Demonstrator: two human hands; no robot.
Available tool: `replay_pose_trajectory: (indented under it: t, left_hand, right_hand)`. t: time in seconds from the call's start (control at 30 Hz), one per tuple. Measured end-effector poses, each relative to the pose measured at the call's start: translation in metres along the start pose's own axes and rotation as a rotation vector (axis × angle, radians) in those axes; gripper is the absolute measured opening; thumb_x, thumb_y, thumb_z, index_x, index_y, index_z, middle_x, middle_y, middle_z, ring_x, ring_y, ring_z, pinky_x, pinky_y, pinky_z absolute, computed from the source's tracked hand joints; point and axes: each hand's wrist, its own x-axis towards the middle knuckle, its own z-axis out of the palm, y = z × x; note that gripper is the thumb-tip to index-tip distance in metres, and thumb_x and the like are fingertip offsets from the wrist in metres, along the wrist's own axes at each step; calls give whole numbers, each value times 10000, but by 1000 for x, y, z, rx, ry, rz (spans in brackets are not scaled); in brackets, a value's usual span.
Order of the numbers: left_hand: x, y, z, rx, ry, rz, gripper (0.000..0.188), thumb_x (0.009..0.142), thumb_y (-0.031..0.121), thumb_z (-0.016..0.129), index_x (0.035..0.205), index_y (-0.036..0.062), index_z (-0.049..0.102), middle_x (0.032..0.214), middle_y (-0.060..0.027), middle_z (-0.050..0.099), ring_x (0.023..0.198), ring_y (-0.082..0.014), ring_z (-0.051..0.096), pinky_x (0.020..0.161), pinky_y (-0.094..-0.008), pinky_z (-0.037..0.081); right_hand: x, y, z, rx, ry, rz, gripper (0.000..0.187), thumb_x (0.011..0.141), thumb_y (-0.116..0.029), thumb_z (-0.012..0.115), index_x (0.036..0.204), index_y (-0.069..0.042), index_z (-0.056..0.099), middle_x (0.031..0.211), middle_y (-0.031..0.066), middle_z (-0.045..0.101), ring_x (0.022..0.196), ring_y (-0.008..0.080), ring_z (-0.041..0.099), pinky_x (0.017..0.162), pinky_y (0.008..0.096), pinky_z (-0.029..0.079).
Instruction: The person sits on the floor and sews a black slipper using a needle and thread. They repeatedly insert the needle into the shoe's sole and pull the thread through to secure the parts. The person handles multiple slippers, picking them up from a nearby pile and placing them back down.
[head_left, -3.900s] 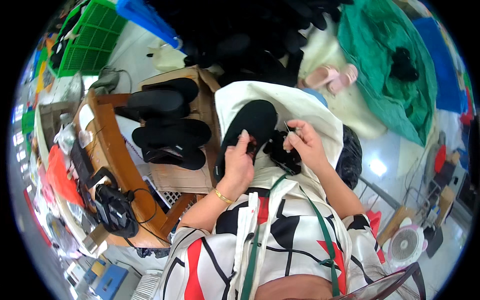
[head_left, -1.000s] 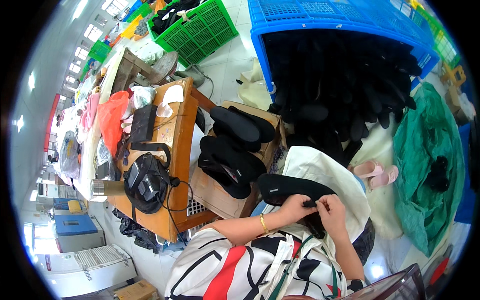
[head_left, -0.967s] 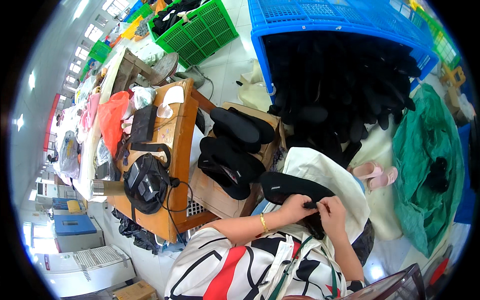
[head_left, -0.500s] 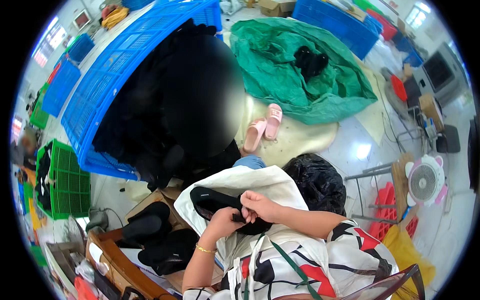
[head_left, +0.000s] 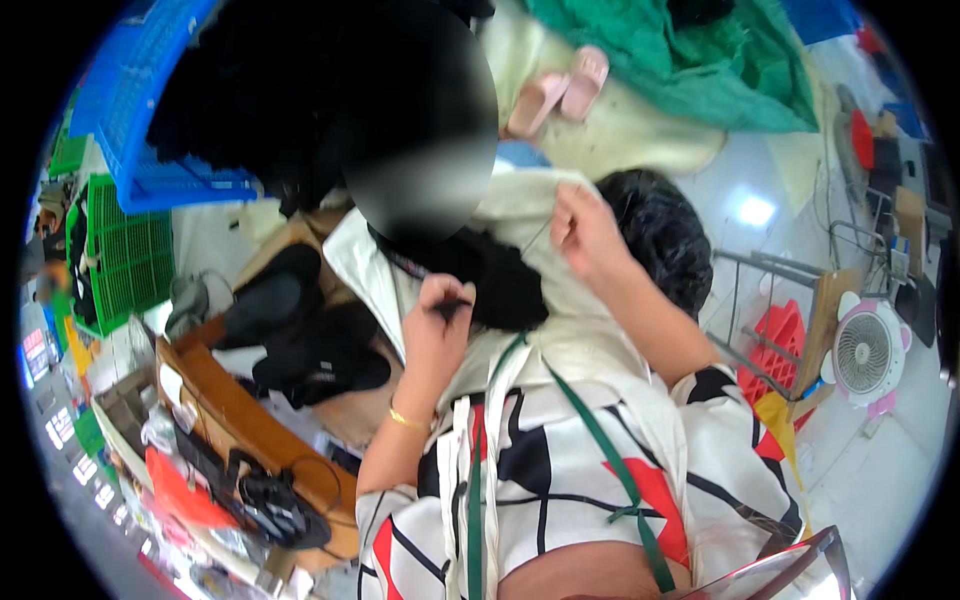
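A black fabric shoe point(head_left: 500, 280) lies across the off-white apron point(head_left: 480, 365) on my lap, its far end hidden by a blurred round patch. My left hand point(head_left: 438, 315) is closed at the near left edge of the shoe, with a small dark piece showing between thumb and fingers. Whether that piece belongs to the shoe I cannot tell. Apart from the shoe, my right hand point(head_left: 588, 232) is raised over the right side of the apron. Its fingertips are pinched together, and what they hold, if anything, is too small to make out.
More black shoes point(head_left: 325, 362) lie at my left beside a wooden drawer point(head_left: 215, 400) of loose items. A blue crate point(head_left: 190, 185) with black goods stands ahead, near a green crate point(head_left: 130, 250). At right are a black plastic bag point(head_left: 660, 240), a metal-framed stool point(head_left: 825, 320) and a fan point(head_left: 868, 345).
My right hand has pulled away from the shoe, up and to the right. My left hand stays by the shoe. The whole view has tilted nearer to my body.
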Motion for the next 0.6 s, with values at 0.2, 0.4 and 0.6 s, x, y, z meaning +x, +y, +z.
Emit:
replay_pose_trajectory:
  t: [0.2,0.4,0.6]
  left_hand:
    - [17,-36,23,-280,-164,-339,265,970,243,644,864,16,555,728,-28,505,637,-113,471,593,-276,406]
    - [17,-34,32,-279,-228,-185,259,964,248,647,1001,0,579,808,-27,582,700,-152,549,676,-308,473]
    - [1,-27,35,-621,-270,-470,189,998,196,604,1084,28,599,944,-35,627,837,-86,571,689,-223,483]
  right_hand:
    - [-3,-37,-11,113,39,-73,110,965,-171,627,904,-136,543,656,-36,467,546,89,446,492,236,368]
    - [3,-84,-37,221,71,-317,141,984,-137,600,886,-91,510,641,-59,380,535,72,342,467,235,300]
    - [3,-65,-24,37,88,-468,81,999,-134,577,1032,-64,553,750,14,541,642,124,506,619,263,434]
